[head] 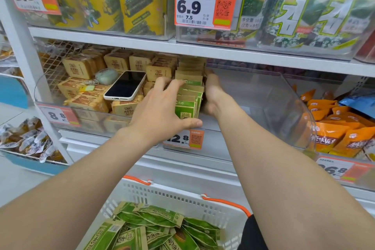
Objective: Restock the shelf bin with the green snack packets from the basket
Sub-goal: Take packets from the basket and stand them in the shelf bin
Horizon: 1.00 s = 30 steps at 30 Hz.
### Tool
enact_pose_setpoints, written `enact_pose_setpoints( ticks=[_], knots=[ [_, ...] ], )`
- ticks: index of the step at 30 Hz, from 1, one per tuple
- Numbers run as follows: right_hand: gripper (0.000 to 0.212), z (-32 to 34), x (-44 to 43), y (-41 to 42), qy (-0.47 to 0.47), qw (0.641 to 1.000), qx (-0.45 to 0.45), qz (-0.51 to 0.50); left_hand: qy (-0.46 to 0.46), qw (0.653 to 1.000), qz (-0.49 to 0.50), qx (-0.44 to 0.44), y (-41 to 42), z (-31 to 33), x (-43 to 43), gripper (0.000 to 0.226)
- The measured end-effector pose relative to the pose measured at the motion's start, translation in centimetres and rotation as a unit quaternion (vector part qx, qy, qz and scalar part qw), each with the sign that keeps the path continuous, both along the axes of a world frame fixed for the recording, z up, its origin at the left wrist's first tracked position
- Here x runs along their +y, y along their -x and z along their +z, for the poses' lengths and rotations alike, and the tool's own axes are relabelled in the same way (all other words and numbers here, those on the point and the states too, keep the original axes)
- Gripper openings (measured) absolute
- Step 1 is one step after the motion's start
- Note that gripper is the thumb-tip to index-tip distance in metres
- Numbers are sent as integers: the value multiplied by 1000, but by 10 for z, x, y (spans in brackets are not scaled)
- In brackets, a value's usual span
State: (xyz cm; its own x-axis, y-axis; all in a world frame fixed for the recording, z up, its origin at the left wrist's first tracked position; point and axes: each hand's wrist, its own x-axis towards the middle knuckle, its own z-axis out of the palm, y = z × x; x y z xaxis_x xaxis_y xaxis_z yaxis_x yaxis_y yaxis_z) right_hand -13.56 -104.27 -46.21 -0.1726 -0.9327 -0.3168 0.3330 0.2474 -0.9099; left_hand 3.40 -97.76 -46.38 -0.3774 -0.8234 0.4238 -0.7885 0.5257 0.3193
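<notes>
A: In the 1 head view, you're bracketing the upright row of green snack packets (188,95) in the clear shelf bin (263,97) with both hands.

B: Your left hand (162,107) is gripping it. The fingers are curling over the packet tops and the thumb is lying across the nearest face, likely so the front packet isn't tipping toward you.

A: Your right hand (213,93) is lying straight-fingered along the row's right side, holding nothing. I'd judge you're squeezing the row leftward, since packets standing on edge would likely flop right.

B: The basket (182,195) is sitting near you, below the shelf, with many more green packets lying loose in it. So you're probably early in the restock.

A: The phone (125,85) is resting on tan packs in the bin to the left, just beside your left hand, so you're needing care there.
</notes>
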Motion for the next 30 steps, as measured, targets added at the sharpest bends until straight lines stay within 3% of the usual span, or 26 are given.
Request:
enact_pose_setpoints(
  ticks=[10, 18, 21, 23, 25, 30],
  knots=[
    [65, 6, 17, 3, -22, 990, 128, 45, -50, 998, -22, 29, 0, -6, 0, 110],
    [41, 20, 56, -6, -80, 993, 76, -27, -152, 982, 1, 117, 0, -2, 12, 130],
    [50, 28, 68, -12, -99, 991, 82, -40, -177, 977, 8, 121, -2, -2, 9, 121],
    [43, 27, 70, -13, -122, 988, 99, -1, -166, 979, -5, 121, -4, -1, 11, 113],
    [53, 23, 65, -14, -131, 986, 77, 65, -153, 981, -32, 117, -6, 0, 12, 107],
    [55, 15, 43, -23, -92, 991, 47, 87, -157, 982, -26, 98, -6, -4, 10, 98]
  ],
)
